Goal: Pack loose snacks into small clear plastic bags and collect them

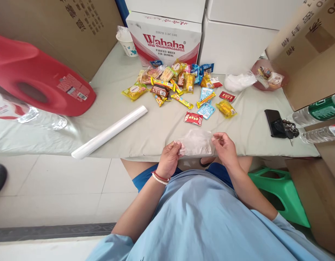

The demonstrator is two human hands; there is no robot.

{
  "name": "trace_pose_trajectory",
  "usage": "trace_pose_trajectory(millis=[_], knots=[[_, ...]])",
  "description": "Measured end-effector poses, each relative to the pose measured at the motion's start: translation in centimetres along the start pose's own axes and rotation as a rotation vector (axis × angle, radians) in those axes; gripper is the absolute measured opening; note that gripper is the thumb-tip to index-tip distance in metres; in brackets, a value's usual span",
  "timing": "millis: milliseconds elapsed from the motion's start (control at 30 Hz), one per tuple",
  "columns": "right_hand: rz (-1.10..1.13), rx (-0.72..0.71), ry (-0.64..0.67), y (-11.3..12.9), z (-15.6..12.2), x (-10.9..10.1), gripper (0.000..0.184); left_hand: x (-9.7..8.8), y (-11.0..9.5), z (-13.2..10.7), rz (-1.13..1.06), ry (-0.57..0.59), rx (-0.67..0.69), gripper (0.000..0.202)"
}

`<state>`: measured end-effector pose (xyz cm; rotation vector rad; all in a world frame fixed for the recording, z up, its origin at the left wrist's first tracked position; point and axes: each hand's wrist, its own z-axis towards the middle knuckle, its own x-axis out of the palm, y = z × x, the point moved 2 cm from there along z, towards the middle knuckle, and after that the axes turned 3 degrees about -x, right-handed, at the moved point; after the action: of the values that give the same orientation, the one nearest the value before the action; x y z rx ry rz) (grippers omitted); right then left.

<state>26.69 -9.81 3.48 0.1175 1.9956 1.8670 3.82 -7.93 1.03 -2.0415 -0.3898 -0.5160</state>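
My left hand (170,158) and my right hand (224,148) each pinch one end of a small clear plastic bag (196,143), stretched between them over the near edge of the pale-covered table (156,127). Just beyond the bag lies a red snack packet (193,118). Farther back a heap of several wrapped snacks (178,85) in yellow, blue and red spreads across the middle of the table. A white roll of plastic bags (110,132) lies slantwise to the left of my hands.
A Wahaha water carton (164,38) stands behind the snacks, with a paper cup (127,43) to its left. A red jug (39,81) lies at left. A black phone with keys (278,124), two bottles (318,110) and a pink bowl (269,76) sit at right. A green stool (284,192) stands beside my leg.
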Motion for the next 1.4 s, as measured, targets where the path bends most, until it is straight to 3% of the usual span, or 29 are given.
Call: trace_pose_trajectory(millis=[67,167,267,333,467,567,733,933,1100,1233,1333,1400], knots=[[-0.179,-0.258,-0.049,1.1,-0.7,0.1,0.026,0.1,0.0,-0.1,0.033,-0.010,0.017,0.052],[-0.270,-0.501,0.235,2.5,-1.9,1.8,0.028,0.5,0.2,-0.3,0.092,0.004,0.036,0.053],[-0.257,-0.570,0.487,2.9,-2.6,4.0,0.025,0.7,0.6,-0.6,0.178,-0.004,0.077,0.055],[-0.196,-0.486,0.517,2.7,-2.5,4.7,0.021,0.7,0.8,-0.7,0.208,-0.029,0.118,0.060],[0.057,-0.133,0.450,1.9,-1.9,4.3,0.026,0.1,1.2,-0.6,0.194,-0.070,0.138,0.066],[0.257,0.036,0.283,1.5,-1.3,3.1,0.030,-0.5,1.0,-0.6,0.184,-0.112,0.154,0.065],[0.528,0.197,0.004,1.1,0.6,0.8,0.036,-2.0,-0.2,-0.5,0.205,-0.161,0.220,0.063],[0.750,0.274,-0.066,0.7,2.0,-1.1,0.041,-3.9,-1.9,-0.5,0.307,-0.253,0.369,0.058],[0.686,0.299,-0.008,0.0,1.7,-0.9,0.039,-4.7,-4.3,-0.2,0.475,-0.335,0.444,0.053],[0.522,0.266,0.013,-0.5,1.2,0.0,0.039,-5.7,-6.5,2.2,0.554,-0.361,0.467,0.043],[0.493,0.255,0.019,-0.4,1.1,0.4,0.040,-6.3,-7.4,4.6,0.740,-0.345,0.437,0.032],[0.509,0.264,0.051,-0.1,1.2,0.5,0.039,-6.2,-7.7,5.3,0.898,-0.423,0.486,0.019]])
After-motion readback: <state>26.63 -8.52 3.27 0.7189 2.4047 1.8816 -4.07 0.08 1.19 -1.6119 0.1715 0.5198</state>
